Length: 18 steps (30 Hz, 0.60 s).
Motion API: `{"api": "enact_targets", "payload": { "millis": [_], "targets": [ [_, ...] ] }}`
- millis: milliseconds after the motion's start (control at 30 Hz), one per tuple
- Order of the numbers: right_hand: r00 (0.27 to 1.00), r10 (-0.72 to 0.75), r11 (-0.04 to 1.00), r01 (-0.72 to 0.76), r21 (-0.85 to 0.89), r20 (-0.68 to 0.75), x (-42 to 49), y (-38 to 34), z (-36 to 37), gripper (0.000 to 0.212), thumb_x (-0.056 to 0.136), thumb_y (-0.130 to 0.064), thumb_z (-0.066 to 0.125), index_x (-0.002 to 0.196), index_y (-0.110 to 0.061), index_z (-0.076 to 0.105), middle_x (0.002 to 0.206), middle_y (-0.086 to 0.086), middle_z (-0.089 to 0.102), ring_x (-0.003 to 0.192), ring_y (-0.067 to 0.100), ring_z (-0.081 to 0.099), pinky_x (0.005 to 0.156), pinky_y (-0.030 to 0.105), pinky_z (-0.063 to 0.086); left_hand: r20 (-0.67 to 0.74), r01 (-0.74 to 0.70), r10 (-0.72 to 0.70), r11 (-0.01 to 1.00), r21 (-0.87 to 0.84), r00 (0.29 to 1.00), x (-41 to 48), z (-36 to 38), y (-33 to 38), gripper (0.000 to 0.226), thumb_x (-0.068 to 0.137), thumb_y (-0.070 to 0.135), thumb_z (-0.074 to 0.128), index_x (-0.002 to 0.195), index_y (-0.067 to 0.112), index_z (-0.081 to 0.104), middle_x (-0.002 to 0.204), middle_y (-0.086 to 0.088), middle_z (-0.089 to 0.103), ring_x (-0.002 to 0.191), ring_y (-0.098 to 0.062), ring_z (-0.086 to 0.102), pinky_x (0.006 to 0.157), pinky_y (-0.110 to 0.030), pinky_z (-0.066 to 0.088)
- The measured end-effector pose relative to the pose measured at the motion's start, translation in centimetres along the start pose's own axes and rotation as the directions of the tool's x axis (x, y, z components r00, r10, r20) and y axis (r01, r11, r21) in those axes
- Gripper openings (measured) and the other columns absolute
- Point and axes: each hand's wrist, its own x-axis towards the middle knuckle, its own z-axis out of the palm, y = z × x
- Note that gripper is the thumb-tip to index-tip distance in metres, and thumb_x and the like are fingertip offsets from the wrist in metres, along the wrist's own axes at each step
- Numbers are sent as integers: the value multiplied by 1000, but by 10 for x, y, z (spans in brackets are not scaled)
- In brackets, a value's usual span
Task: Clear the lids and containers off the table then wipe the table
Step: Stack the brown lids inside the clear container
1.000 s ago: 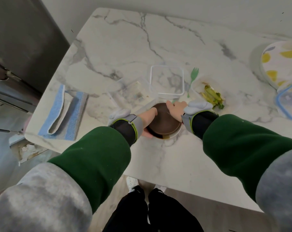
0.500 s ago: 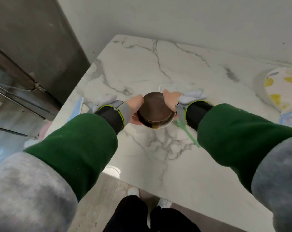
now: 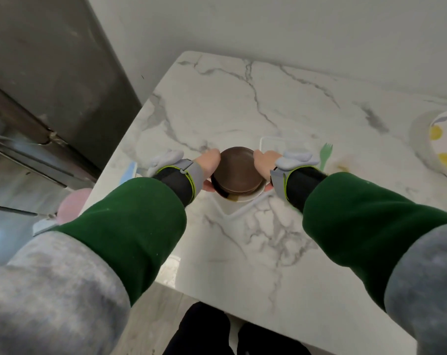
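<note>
The marble worktop (image 3: 242, 103) fills the middle and right of the view, with a grey steel appliance (image 3: 50, 73) standing off its edge at ten o'clock. At three o'clock a lemon-patterned dish (image 3: 445, 147) sits partly out of view, and what it holds does not show. At the centre is a round white container (image 3: 245, 198) closed by a brown lid (image 3: 239, 170). The lid hides its contents, and only a yellowish-brown smear shows on the near wall. The left hand (image 3: 209, 165) grasps it at nine o'clock and the right hand (image 3: 264, 160) at three o'clock, thumbs on the lid's edge. I cannot tell whether its base touches the worktop. A clear square container (image 3: 273, 142) lies just behind at one o'clock with marble showing through it. A clear edge (image 3: 242, 210) shows below the round container at six o'clock. A green fork (image 3: 325, 152) lies beyond the right wrist at three o'clock.
</note>
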Motion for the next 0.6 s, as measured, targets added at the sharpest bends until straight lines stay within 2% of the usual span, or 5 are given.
{"api": "enact_targets", "payload": {
  "millis": [100, 267, 433, 533, 600],
  "targets": [
    [999, 40, 999, -40, -29, -16, 8, -3, 2, 39, 102, -19, 28, 63, -17, 28, 71, 4, 36, 95, 21, 39, 84, 34, 37, 18, -4, 3, 1000, 31, 1000, 12, 1, 0, 38, 93, 27, 31, 116, 8, 56, 131, -15, 55, 89, -31, 56, 88, -38, 51],
    [999, 53, 998, -53, -47, 9, 20, -1, 8, 39, 101, -19, 33, 62, -17, 28, 67, 0, 33, 85, 23, 42, 75, 30, 36, 47, 5, -11, 994, 112, 999, 22, 1, 4, 45, 97, 26, 28, 126, 5, 55, 129, -16, 59, 105, -32, 61, 61, -27, 48],
    [999, 30, 997, -31, -71, -15, 29, 1, 11, 40, 100, -18, 34, 61, -17, 28, 66, 0, 34, 56, 12, 33, 53, 22, 31, 66, -8, -8, 973, 232, 998, 29, 4, 6, 46, 99, 24, 23, 128, 4, 53, 128, -17, 60, 98, -32, 60, 54, -19, 38],
    [999, 15, 996, -17, -90, -29, 32, 4, 14, 34, 98, -18, 38, 65, -15, 35, 75, 7, 46, 64, 20, 43, 67, 29, 40, 67, -29, 12, 963, 269, 998, 32, 6, 9, 48, 100, 20, 21, 133, 0, 48, 135, -19, 53, 122, -35, 53, 84, -33, 51],
    [998, 4, 997, -9, -77, -63, 34, 6, 17, 14, 95, -19, 44, 92, -8, 51, 105, 19, 57, 85, 25, 50, 78, 35, 40, 70, -36, 17, 958, 284, 997, 31, 7, 11, 48, 100, 19, 19, 134, -2, 47, 139, -20, 50, 128, -35, 47, 107, -42, 42]
  ]
}}
